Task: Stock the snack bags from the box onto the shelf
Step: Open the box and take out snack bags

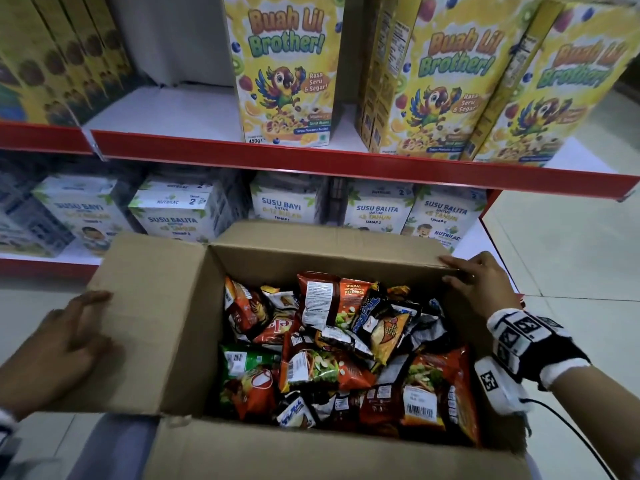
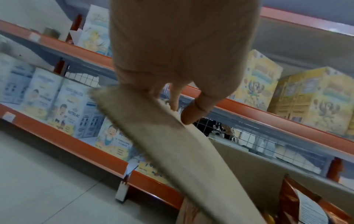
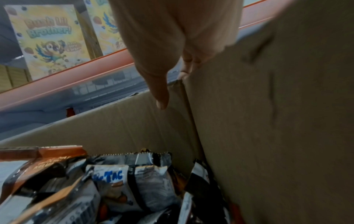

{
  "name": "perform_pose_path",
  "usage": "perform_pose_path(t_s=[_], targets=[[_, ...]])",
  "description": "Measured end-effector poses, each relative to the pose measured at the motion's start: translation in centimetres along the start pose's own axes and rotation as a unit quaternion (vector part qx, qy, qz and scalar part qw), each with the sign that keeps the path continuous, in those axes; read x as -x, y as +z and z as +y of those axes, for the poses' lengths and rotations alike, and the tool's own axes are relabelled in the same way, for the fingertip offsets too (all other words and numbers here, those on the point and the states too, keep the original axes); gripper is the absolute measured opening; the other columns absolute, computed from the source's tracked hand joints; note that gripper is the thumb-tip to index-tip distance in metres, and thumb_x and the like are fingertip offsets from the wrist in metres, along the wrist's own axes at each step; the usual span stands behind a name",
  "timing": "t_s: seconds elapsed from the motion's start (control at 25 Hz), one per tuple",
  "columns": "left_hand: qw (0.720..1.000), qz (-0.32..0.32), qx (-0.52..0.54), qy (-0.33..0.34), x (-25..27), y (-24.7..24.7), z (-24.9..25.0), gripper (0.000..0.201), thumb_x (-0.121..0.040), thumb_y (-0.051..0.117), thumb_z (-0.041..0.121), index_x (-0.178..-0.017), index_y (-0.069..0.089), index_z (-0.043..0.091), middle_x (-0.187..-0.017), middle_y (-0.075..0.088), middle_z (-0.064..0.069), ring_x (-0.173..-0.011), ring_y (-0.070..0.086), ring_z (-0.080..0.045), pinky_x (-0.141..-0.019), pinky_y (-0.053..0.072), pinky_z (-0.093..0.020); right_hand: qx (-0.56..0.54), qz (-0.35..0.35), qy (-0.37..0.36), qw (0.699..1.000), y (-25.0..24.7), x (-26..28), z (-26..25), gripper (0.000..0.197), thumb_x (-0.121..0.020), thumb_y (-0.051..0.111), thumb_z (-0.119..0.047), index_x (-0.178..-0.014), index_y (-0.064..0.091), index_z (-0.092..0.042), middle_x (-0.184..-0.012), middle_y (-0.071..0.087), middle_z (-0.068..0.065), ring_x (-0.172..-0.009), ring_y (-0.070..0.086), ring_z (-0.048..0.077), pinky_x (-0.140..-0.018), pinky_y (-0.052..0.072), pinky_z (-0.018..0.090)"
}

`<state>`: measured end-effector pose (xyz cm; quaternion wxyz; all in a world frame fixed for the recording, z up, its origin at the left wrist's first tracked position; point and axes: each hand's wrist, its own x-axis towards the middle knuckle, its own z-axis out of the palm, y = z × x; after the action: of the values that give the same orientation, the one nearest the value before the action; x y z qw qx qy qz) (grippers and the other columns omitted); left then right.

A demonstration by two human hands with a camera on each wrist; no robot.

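The step in hand looked like opening the cardboard box (image 1: 180, 327) before any stocking began: no bag had left it. The snack bags (image 1: 332, 348) lay heaped inside the box, which sat in front of the red-edged shelf (image 1: 311, 161) that held cereal boxes (image 1: 284, 71). The left hand (image 1: 65, 344) rested with straight fingers on the left flap (image 1: 149, 317), pressing it outward and holding nothing. The right hand (image 1: 481, 282) lay at the box's far right corner, fingers over the rim; whether they gripped the rim I could not tell. Next, I judged, one hand would need to reach down and take a bag from the top of the heap.
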<state>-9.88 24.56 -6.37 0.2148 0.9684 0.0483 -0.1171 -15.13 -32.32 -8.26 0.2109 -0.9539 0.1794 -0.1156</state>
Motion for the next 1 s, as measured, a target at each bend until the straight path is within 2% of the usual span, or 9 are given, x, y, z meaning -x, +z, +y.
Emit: perform_pose_path(t_s=[0.12,0.2,0.28,0.4,0.6,0.72,0.8,0.88,1.0], targets=[[0.995,-0.072,-0.065,-0.023,1.6,1.5,2.6,0.107,-0.050,0.039,0.081,-0.134,0.051,0.015,-0.151,0.027,-0.023,-0.137,0.025,-0.041,-0.111,0.028,-0.047,-0.002,0.001,0.029,1.000,0.0,-0.4,0.0,0.027,-0.085,0.067,-0.011,-0.111,0.071,-0.014,-0.107,0.043,0.018,-0.100,0.054,0.034,-0.097,0.037,0.030],[0.985,-0.156,-0.069,0.008,2.2,2.9,4.5,0.110,-0.057,0.040,0.092,-0.133,0.048,0.013,-0.145,0.040,-0.014,-0.131,0.040,-0.029,-0.102,0.034,-0.034,0.007,-0.008,0.046,0.999,0.3,-1.0,-0.1,0.021,-0.086,0.065,-0.011,-0.105,0.074,-0.015,-0.117,0.044,0.016,-0.103,0.056,0.033,-0.098,0.039,0.033],[0.979,-0.195,-0.057,0.023,1.7,3.8,5.5,0.077,-0.083,0.050,0.062,-0.139,0.039,0.010,-0.135,0.053,-0.013,-0.117,0.054,-0.026,-0.087,0.040,-0.026,0.046,-0.036,0.030,0.998,0.5,-1.6,0.0,0.020,-0.087,0.064,-0.011,-0.103,0.074,-0.017,-0.115,0.057,0.017,-0.102,0.060,0.035,-0.090,0.044,0.034],[0.974,-0.199,-0.090,0.055,0.8,4.1,5.2,0.054,-0.098,0.045,0.032,-0.146,0.029,0.014,-0.134,0.056,-0.010,-0.117,0.056,-0.024,-0.084,0.043,-0.021,0.068,-0.071,0.050,0.994,0.5,-2.8,-0.2,0.022,-0.088,0.062,-0.012,-0.107,0.072,-0.016,-0.114,0.063,0.019,-0.105,0.059,0.037,-0.086,0.044,0.031],[0.975,-0.190,-0.038,0.114,-1.1,4.5,6.0,0.032,-0.099,0.043,0.016,-0.130,0.052,0.015,-0.119,0.064,-0.002,-0.092,0.060,-0.015,-0.064,0.039,-0.007,0.102,-0.061,0.049,0.992,0.6,-3.1,-3.5,0.029,-0.087,0.061,-0.015,-0.115,0.068,-0.015,-0.123,0.057,0.018,-0.118,0.043,0.039,-0.099,0.041,0.041],[0.970,-0.211,-0.031,0.115,-2.0,4.4,6.1,0.020,-0.099,0.044,0.013,-0.105,0.063,0.015,-0.101,0.071,-0.008,-0.082,0.067,-0.018,-0.064,0.050,-0.015,0.034,-0.069,-0.028,0.997,0.9,-2.4,-7.2,0.031,-0.088,0.062,-0.017,-0.118,0.064,-0.021,-0.129,0.056,0.010,-0.111,0.049,0.024,-0.094,0.045,0.029],[0.966,-0.241,-0.006,0.092,-1.4,4.2,5.3,0.022,-0.098,0.044,0.011,-0.107,0.064,0.016,-0.101,0.072,-0.007,-0.088,0.068,-0.023,-0.073,0.055,-0.027,-0.011,-0.125,-0.067,0.990,2.2,-1.8,-9.4,0.034,-0.089,0.062,-0.017,-0.122,0.060,-0.024,-0.123,0.060,0.003,-0.096,0.051,0.010,-0.085,0.042,0.017],[0.965,-0.249,0.010,0.083,-0.6,3.9,5.0,0.025,-0.099,0.044,0.012,-0.114,0.061,0.021,-0.106,0.070,-0.004,-0.093,0.067,-0.026,-0.080,0.056,-0.034,-0.049,-0.193,-0.081,0.977,4.2,-1.4,-10.9,0.036,-0.088,0.063,-0.014,-0.123,0.057,-0.024,-0.117,0.063,0.002,-0.095,0.055,0.009,-0.090,0.043,0.020],[0.968,-0.231,-0.028,0.098,-0.2,4.3,5.3,0.031,-0.100,0.042,0.017,-0.127,0.053,0.025,-0.116,0.065,0.001,-0.096,0.064,-0.017,-0.076,0.049,-0.020,-0.030,-0.237,-0.064,0.969,6.8,-1.2,-12.2,0.032,-0.086,0.065,-0.014,-0.118,0.060,-0.019,-0.118,0.063,0.003,-0.106,0.059,0.017,-0.095,0.042,0.021]])
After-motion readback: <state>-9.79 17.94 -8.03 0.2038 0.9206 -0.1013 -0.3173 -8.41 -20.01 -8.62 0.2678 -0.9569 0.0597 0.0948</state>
